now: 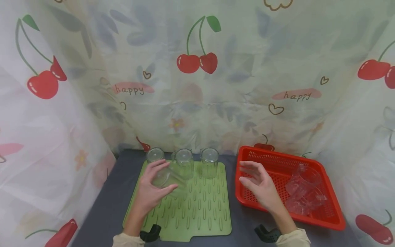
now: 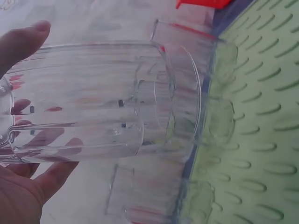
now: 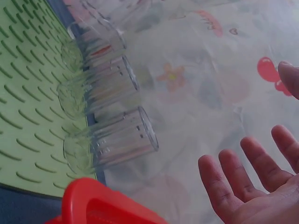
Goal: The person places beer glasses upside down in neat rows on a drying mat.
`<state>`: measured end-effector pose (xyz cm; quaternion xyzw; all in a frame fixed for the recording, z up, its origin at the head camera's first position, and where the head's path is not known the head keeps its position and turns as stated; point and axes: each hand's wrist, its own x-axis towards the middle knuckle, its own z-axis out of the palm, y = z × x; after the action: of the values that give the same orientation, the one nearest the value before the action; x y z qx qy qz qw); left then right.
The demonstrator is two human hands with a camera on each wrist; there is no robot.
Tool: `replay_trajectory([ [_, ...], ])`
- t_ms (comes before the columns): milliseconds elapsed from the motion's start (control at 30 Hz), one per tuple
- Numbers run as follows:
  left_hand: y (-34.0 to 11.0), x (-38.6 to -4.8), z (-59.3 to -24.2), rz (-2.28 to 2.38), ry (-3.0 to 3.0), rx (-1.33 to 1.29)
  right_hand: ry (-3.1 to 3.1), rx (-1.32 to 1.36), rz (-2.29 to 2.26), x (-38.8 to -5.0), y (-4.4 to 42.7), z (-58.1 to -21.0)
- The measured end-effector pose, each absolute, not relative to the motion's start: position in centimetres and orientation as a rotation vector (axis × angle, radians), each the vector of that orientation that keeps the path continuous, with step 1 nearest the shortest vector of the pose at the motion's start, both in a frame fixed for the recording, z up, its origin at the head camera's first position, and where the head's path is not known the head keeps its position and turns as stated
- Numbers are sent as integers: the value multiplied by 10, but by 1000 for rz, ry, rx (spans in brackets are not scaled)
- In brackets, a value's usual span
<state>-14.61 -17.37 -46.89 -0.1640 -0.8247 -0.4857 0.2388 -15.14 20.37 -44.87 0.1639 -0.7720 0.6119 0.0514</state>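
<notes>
My left hand (image 1: 148, 192) holds a clear glass mug (image 2: 93, 102) above the green mat (image 1: 197, 219), its thumb and fingers curved round the sides. The held mug is tilted, and its outline is faint in the head view. Along the mat's far edge, three clear glass mugs stand in a row: a left one (image 1: 155, 153), partly behind my left hand, a middle one (image 1: 184, 166) and a right one (image 1: 210, 166). My right hand (image 1: 260, 187) is over the near left side of the red basket (image 1: 321, 224), fingers spread and holding nothing.
More clear glass mugs (image 1: 305, 195) lie in the right half of the basket. Both mat and basket are on a dark grey table (image 1: 102, 212). A cherry-print curtain (image 1: 197, 113) hangs behind the table and on both sides.
</notes>
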Motion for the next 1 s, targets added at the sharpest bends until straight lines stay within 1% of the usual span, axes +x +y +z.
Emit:
replay_trajectory([
  [333,-191,-144,-482,-1229,-2288,-370,-2369,417,1830,-153,214,-447],
  [733,-199,-146,-498,-1119,-2403,-308,-2361,394,1815,-150,223,-448],
  [1000,-204,-148,-511,-1129,-2443,-264,-2425,279,1768,-148,229,-447],
])
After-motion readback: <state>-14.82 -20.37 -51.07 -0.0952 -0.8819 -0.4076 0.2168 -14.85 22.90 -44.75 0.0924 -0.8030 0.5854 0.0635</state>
